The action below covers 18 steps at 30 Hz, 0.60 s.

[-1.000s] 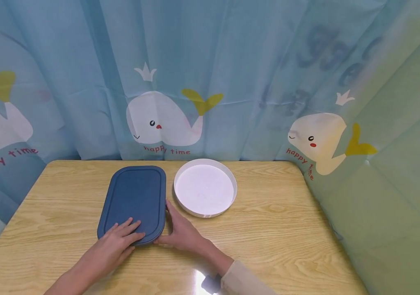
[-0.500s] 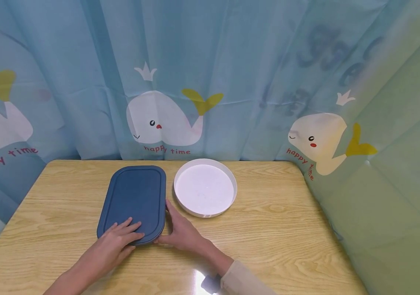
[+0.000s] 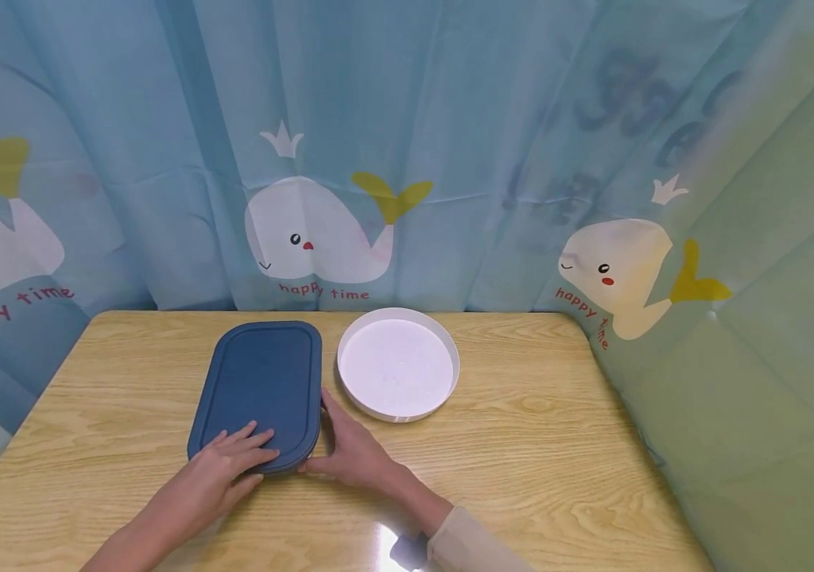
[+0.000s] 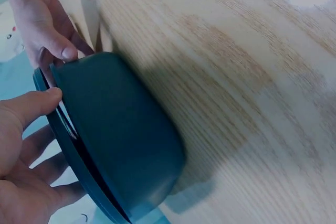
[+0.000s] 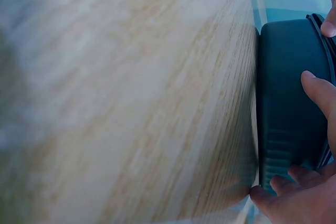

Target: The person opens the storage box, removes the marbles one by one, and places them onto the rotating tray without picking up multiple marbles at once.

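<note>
A dark blue rectangular lid (image 3: 264,373) with rounded corners lies over a deep food container (image 4: 126,135) of the same colour on the table. My left hand (image 3: 224,473) grips the lid at its near edge: the fingers spread over the top and the thumb sits at the rim. In the left wrist view a narrow gap shows between lid and container near that thumb. My right hand (image 3: 357,449) holds the container's near right corner, thumb on the near wall and fingers along the right side. The container's inside is hidden.
A round white shallow dish (image 3: 398,367) stands just right of the container, near the back of the wooden table (image 3: 521,461). Behind and along the right hangs a blue curtain (image 3: 478,159) printed with whales. A light glare spot (image 3: 387,544) shows at the front.
The lid has shifted very slightly left at its near end, with my left hand. My right hand, the container and the dish look unmoved.
</note>
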### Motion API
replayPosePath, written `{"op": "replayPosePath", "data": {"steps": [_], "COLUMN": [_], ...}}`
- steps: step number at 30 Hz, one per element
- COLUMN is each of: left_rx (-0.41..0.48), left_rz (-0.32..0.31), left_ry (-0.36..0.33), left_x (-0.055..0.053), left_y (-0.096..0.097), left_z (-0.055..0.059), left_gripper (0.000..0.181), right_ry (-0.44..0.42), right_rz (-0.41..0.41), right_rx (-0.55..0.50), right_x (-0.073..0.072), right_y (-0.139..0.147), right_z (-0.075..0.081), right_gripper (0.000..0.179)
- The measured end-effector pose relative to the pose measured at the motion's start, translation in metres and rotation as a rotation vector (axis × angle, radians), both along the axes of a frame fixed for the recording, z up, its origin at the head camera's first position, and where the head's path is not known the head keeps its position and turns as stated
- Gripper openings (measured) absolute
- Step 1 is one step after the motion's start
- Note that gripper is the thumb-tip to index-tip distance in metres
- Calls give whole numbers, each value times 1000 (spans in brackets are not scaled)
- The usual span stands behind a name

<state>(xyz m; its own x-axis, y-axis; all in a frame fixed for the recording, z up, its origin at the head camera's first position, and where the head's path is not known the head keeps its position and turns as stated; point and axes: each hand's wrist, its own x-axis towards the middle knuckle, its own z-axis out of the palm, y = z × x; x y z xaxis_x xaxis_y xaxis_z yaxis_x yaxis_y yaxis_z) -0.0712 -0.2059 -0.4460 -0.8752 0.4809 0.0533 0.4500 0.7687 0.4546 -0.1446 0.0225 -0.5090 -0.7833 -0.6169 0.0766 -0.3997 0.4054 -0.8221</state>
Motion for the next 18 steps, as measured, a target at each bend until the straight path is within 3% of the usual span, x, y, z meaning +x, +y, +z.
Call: {"op": "replayPosePath", "data": {"steps": [9, 15, 17, 18], "left_rx": [-34, -26, -7, 7], "left_rz": [-19, -72, -83, -83], "left_ry": [133, 393, 474, 506], "left_x": [2, 2, 1, 1], "left_y": [1, 1, 1, 2], "left_z": [3, -1, -1, -1], "left_gripper": [34, 37, 22, 23], "right_ry": [-4, 22, 24, 23], "right_rz": [-10, -9, -8, -7], "right_rx": [20, 17, 9, 4], "right_x": [1, 1, 1, 0], "right_y": [2, 1, 1, 1], "right_z": [0, -1, -2, -2], "right_gripper": [113, 113, 113, 113]}}
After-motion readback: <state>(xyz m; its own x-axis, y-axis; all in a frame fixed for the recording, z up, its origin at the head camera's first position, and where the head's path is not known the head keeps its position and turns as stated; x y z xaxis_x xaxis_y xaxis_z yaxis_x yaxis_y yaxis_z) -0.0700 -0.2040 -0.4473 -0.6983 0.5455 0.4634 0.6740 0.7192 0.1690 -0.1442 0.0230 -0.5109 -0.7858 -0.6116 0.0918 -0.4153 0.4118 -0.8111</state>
